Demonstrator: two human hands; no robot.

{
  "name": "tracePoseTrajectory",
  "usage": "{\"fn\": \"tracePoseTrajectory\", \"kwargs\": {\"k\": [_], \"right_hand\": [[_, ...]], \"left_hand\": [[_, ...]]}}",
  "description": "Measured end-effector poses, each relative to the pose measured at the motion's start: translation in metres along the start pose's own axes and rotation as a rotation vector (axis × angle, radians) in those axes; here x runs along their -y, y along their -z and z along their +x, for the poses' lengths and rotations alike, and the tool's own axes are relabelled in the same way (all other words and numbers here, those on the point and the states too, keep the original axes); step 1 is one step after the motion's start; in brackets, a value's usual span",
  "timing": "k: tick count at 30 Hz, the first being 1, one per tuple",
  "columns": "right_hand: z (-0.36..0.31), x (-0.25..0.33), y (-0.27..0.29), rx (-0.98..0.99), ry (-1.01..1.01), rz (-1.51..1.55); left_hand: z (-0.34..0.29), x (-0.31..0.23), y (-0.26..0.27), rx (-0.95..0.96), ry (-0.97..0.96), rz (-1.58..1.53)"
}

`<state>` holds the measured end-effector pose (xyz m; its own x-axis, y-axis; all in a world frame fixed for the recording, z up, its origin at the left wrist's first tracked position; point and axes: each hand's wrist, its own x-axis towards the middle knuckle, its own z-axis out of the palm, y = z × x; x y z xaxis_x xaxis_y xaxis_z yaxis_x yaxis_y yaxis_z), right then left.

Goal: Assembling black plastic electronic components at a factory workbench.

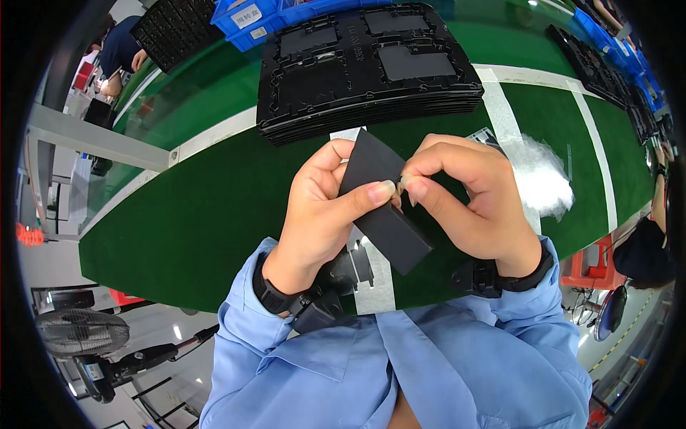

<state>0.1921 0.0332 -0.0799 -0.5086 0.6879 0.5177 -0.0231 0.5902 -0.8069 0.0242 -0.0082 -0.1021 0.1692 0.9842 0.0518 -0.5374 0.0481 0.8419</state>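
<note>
In front of my chest I hold a flat black rectangular piece (391,239), tilted with one end up. My left hand (321,193) is closed round its left side, thumb pressed on the face. My right hand (464,189) pinches thumb and forefinger together at the piece's right edge, close to the left thumb. Whatever sits between those right fingertips is too small to make out. Below my left wrist a dark, thin cut-out part (351,268) lies on the green table (179,236). Behind my right hand a small silvery part (484,134) is partly hidden.
A stack of black moulded trays (307,86) stands just beyond my hands, with blue bins (246,21) behind it. Crumpled clear film (539,179) lies to the right. A grey metal post (100,139) and a fan (82,332) are at left. Other people work at both sides.
</note>
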Motion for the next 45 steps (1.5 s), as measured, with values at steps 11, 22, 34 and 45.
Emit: {"fn": "tracePoseTrajectory", "kwargs": {"k": [11,22,34,45], "right_hand": [[-0.002,0.001,0.004,0.105,0.075,-0.05],[-0.003,0.003,0.003,0.114,0.125,-0.053],[-0.002,-0.002,0.0,0.128,0.105,0.198],[-0.003,0.001,0.0,0.186,0.082,0.304]], "left_hand": [[0.0,0.004,0.003,0.115,0.087,-0.18],[0.0,0.004,0.006,0.168,0.122,-0.189],[-0.001,0.007,0.007,0.255,0.097,-0.172],[-0.004,0.009,0.013,0.309,0.046,-0.079]]}}
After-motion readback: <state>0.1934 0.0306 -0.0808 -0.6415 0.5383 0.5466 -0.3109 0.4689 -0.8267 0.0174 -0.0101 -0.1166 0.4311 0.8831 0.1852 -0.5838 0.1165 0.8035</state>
